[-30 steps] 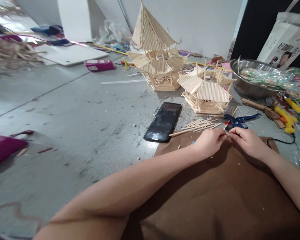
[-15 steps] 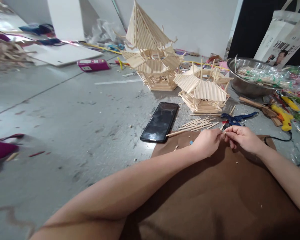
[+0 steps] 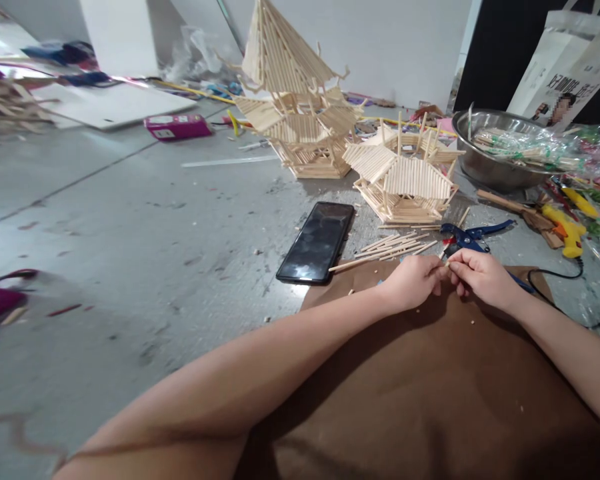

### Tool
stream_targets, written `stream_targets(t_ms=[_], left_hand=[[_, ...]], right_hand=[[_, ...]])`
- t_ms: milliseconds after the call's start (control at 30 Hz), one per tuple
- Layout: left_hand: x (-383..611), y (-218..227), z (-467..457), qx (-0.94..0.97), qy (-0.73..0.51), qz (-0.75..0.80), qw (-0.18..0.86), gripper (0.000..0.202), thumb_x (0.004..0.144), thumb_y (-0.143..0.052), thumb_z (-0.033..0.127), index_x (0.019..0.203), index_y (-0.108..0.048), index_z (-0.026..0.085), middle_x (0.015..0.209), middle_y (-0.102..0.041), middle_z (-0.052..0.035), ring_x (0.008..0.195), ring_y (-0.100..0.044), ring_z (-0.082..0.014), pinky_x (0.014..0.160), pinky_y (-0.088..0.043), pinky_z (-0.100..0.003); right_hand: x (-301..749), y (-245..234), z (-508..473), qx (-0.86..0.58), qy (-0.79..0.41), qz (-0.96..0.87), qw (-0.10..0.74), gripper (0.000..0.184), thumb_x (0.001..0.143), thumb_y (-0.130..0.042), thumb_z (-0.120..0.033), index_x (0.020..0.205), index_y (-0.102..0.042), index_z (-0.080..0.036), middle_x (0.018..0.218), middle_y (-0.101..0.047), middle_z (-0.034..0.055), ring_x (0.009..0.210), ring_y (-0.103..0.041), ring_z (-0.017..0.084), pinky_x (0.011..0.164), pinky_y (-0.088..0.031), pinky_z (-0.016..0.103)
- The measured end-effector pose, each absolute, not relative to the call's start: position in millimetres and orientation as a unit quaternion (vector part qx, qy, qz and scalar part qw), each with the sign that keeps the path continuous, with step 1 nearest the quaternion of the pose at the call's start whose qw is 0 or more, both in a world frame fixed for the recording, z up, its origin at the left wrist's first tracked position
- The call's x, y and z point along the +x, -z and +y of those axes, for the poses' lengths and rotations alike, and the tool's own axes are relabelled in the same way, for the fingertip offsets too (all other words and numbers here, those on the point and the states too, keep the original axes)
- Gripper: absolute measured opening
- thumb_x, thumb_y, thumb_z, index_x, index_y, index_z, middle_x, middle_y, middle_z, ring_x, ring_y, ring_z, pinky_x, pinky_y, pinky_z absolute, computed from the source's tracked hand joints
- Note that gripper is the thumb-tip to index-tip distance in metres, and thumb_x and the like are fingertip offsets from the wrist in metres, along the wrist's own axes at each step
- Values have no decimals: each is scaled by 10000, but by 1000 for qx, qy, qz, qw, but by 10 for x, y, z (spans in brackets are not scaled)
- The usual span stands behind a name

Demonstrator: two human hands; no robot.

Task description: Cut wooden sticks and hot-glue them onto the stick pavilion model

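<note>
My left hand point(image 3: 416, 283) and my right hand point(image 3: 480, 275) meet at the fingertips above the brown cloth point(image 3: 410, 387). Both are closed in a pinch on a small pale piece, apparently a wooden stick point(image 3: 446, 263), mostly covered by the fingers. Just beyond them lies a blue-handled cutter point(image 3: 473, 233), partly hidden by my right hand. Loose wooden sticks point(image 3: 395, 247) are spread left of the cutter. Behind these stands a low stick-built pavilion point(image 3: 405, 177), with posts rising from its roof. A taller stick pagoda point(image 3: 300, 100) with a pointed roof is farther back.
A black phone point(image 3: 316, 241) lies left of the sticks. At right are a yellow glue gun point(image 3: 567, 230) with its cord, a metal bowl point(image 3: 500, 170) of wrapped sticks, and a white bag point(image 3: 567, 67). A purple box point(image 3: 177, 127) sits on the grey floor point(image 3: 145, 220).
The view has shifted slightly, so the floor objects sit a little farther left. My hands remain together, pinching the small piece, with only slight finger movement.
</note>
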State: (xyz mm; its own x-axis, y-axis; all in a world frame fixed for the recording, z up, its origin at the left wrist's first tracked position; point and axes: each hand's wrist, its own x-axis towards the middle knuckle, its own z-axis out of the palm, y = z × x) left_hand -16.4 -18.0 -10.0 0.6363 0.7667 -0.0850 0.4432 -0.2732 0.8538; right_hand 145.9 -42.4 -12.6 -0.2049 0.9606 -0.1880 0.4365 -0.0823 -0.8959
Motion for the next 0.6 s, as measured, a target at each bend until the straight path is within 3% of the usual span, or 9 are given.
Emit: stream_targets(t_ms=[300,467,600], left_hand=[[-183,102,-108,588,-191,326,715,266,801,-443,360,685,-504,128,504,-536,22,330,-406,-30,325,-264,-143],[-182,115,-102,549,-199,319,747,267,805,-451,360,683,-507,129,479,-537,26,316,-414,-35,324,-265,-146],[-187,94,-110,554,-189,328,741,269,813,-437,358,687,-503,130,475,-540,27,312,-412,-35,320,-259,-145]], right_hand=[[1398,86,-411,-531,-566,-528,345,185,763,-500,-349,756,-488,-165,561,-517,-43,398,-477,64,373,-380,198],[1434,104,-393,-524,-561,-533,356,299,794,-448,-432,700,-505,-153,548,-529,-20,410,-493,73,380,-370,204],[1454,84,-396,-526,-521,-554,380,261,748,-535,-425,765,-510,-166,554,-514,-44,420,-481,66,407,-382,208]])
